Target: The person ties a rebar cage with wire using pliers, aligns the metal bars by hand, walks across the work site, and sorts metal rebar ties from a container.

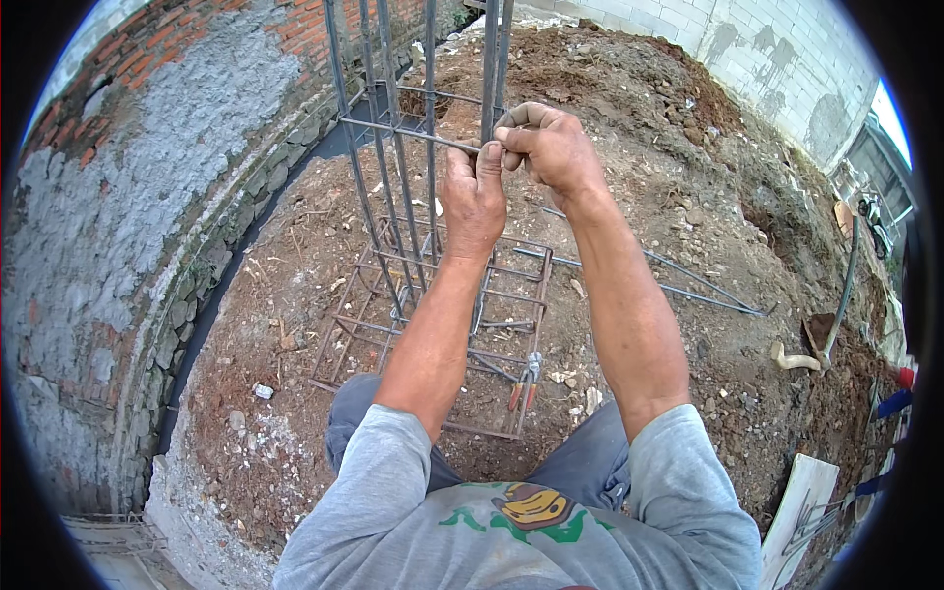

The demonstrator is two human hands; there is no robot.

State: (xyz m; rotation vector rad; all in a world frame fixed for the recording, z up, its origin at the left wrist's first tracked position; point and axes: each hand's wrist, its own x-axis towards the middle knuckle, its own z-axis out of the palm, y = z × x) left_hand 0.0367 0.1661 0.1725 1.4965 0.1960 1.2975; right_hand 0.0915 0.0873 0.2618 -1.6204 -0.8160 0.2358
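An upright steel rebar cage [402,169] stands before me, its long bars crossed by thin square stirrups [424,135]. My left hand [476,195] grips a stirrup's near right corner, thumb in front and fingers behind. Right beside it, my right hand [557,147] has its fingers curled and pinched against the corner upright bar [490,66]. Whatever lies between those fingertips is too small and hidden to make out. Around the cage's foot, a flat rebar grid [547,276] rests on the soil. Pincers with red handles [525,380] lie at the grid's near right part.
Loose steel rods [693,293] lie on the ground at right. Farther right are a hoe [818,343] and a pale board [800,509] with bent rods. A water-filled ditch [221,295] runs along the plastered brick wall [147,184] at left. A soil mound [627,81] rises behind.
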